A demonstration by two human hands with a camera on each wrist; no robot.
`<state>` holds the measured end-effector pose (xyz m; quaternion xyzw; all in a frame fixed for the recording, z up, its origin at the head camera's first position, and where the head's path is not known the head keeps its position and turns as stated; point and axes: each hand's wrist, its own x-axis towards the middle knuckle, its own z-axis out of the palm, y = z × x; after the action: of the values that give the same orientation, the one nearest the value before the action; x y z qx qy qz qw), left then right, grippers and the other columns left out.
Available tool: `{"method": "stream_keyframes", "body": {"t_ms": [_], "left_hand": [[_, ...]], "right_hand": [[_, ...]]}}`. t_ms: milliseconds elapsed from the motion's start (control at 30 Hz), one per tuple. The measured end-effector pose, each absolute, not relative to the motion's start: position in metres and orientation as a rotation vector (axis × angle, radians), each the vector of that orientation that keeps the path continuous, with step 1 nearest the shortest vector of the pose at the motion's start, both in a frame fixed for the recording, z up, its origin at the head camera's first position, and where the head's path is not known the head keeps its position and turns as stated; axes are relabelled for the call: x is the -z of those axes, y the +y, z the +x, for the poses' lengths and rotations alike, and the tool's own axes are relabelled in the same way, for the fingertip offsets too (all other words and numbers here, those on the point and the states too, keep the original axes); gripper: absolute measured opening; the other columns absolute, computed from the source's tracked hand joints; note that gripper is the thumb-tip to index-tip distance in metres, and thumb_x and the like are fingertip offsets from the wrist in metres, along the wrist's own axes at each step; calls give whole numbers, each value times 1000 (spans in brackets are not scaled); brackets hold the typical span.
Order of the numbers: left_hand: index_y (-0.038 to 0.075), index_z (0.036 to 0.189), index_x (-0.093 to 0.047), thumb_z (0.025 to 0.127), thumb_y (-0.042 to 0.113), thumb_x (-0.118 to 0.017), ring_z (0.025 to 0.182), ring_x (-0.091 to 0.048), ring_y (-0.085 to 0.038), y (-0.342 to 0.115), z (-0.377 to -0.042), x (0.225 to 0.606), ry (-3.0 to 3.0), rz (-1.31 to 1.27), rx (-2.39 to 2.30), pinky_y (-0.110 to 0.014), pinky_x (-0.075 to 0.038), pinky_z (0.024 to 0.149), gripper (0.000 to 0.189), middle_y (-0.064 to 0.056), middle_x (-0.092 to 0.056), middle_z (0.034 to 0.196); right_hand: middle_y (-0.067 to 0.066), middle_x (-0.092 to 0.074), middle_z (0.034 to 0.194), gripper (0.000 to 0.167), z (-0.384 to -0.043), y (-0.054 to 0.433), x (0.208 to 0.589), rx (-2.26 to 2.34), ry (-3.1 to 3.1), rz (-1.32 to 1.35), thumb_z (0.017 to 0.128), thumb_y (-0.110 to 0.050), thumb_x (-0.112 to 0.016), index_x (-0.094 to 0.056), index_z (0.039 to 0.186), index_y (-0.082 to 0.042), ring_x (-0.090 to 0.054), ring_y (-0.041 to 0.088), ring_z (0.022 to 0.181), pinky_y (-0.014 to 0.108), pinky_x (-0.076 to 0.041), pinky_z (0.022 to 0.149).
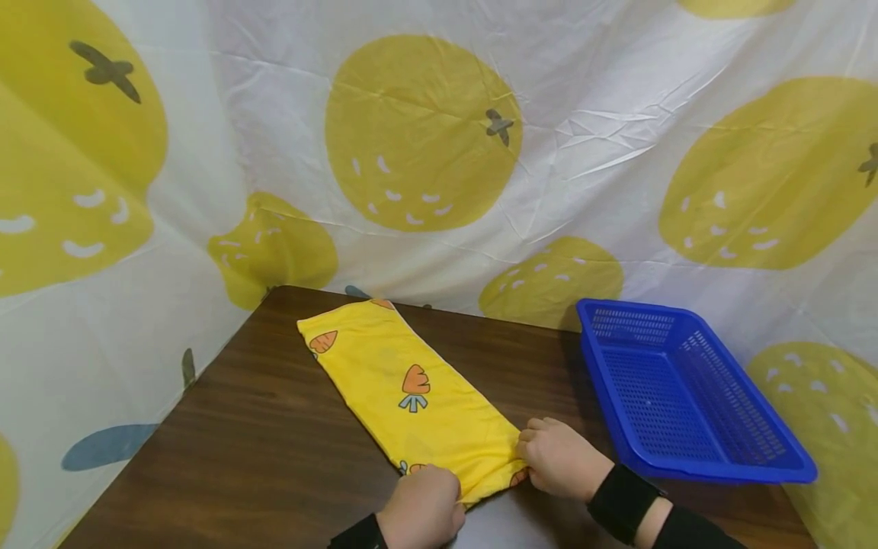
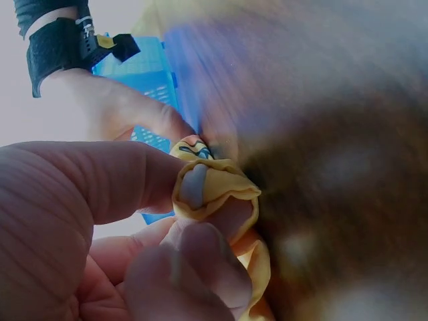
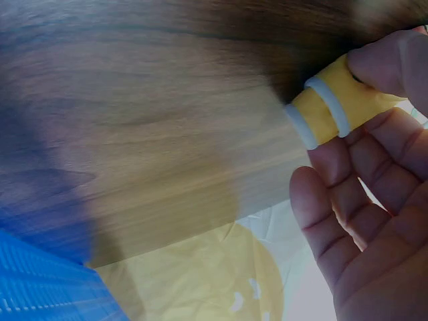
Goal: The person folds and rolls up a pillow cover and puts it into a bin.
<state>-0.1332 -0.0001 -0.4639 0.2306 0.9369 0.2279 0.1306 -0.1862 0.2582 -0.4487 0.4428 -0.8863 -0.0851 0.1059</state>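
Observation:
A yellow cloth (image 1: 439,412) printed with orange carrots lies folded into a long strip, slanting from the far left toward me. At its near end my left hand (image 1: 421,503) pinches the left corner, while my right hand (image 1: 562,457) grips the right corner. In the left wrist view, the held edge of the cloth (image 2: 227,184) curls over in layers between thumb and fingers. White bands cross the rolled cloth end (image 3: 324,110) in the right wrist view, where thumb and fingers pinch it. The cloth's far end lies flat on the table.
A blue plastic basket (image 1: 617,419) with perforated walls stands at the right, close to my right hand. The dark wooden table (image 1: 261,427) ends at the back against a white curtain (image 1: 583,46) with yellow fruit print, which also hangs along the left side.

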Motion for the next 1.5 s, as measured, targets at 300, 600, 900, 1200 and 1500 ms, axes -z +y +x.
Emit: {"method": "stream_keyframes", "body": {"t_ms": [300, 600, 900, 1200, 1500], "left_hand": [[21, 51, -50, 88, 19, -73, 47, -37, -7, -4, -137, 475, 2705, 703, -743, -26, -31, 47, 43, 14, -33, 50], [23, 52, -56, 89, 25, -74, 48, -40, -6, -6, -144, 498, 2720, 735, -754, -27, -33, 47, 41, 15, -40, 50], [21, 54, -57, 89, 22, -75, 49, -42, -6, -9, -136, 472, 2682, 749, -712, -28, -35, 48, 39, 13, -40, 52], [24, 54, -56, 89, 29, -76, 52, -44, -8, -4, -145, 503, 2735, 759, -630, -29, -37, 50, 41, 12, -43, 53], [22, 54, -45, 87, 26, -77, 52, -40, -7, -5, -139, 491, 2746, 818, -626, -32, -34, 48, 47, 11, -34, 54]], "right_hand": [[-15, -63, 73, 24, -195, 257, 438, 102, -2886, 1303, 81, -13, -89, -68, 76, -23, -50, 9, 75, 27, -43, 70], [-14, -26, 65, 48, -205, 253, 438, -62, -2958, 1315, 80, 0, -85, -46, 62, -20, -31, 2, 62, 21, -30, 58], [-13, -23, 64, 49, -208, 246, 435, -144, -3134, 1220, 81, 4, -79, -42, 62, -21, -26, 3, 58, 23, -22, 55], [-11, -31, 61, 46, -213, 235, 431, -89, -3266, 1099, 76, 6, -81, -47, 60, -20, -30, 7, 56, 24, -26, 55], [-7, -45, 59, 38, -224, 215, 429, 114, -3385, 889, 68, -2, -92, -58, 60, -16, -41, 11, 57, 26, -35, 56]]}}
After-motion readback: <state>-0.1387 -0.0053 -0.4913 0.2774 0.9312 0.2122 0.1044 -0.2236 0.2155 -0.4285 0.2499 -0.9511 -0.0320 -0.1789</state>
